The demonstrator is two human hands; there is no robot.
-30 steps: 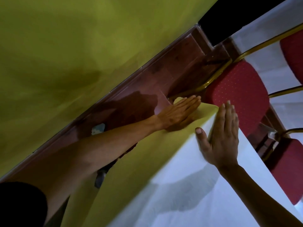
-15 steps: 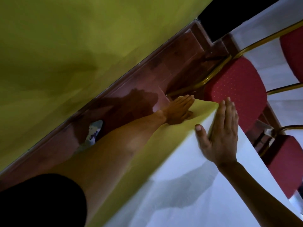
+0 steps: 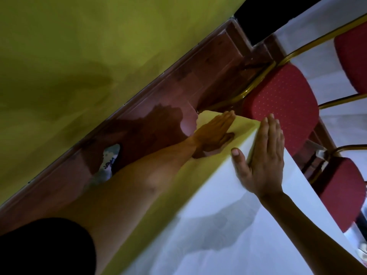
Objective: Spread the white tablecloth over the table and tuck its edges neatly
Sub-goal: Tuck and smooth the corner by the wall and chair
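The white tablecloth [image 3: 228, 225] covers the table top and hangs down its left side, where it looks yellow-green [image 3: 234, 126]. My left hand [image 3: 213, 133] lies flat, fingers together, pressed against the hanging side near the far corner. My right hand [image 3: 262, 155] rests flat on the top at that same corner, fingers stretched along the edge, thumb apart. Neither hand grips the cloth. The table itself is hidden under the cloth.
A yellow-green wall [image 3: 89, 66] fills the upper left, with a red-brown floor strip [image 3: 158, 108] below it. Red padded chairs with gold frames [image 3: 282, 104] stand close to the table's right side. A patterned shoe [image 3: 110, 159] shows on the floor.
My left hand has slid back and lower along the hanging side of the cloth, and my arm fills more of the view. The right hand stays at the corner.
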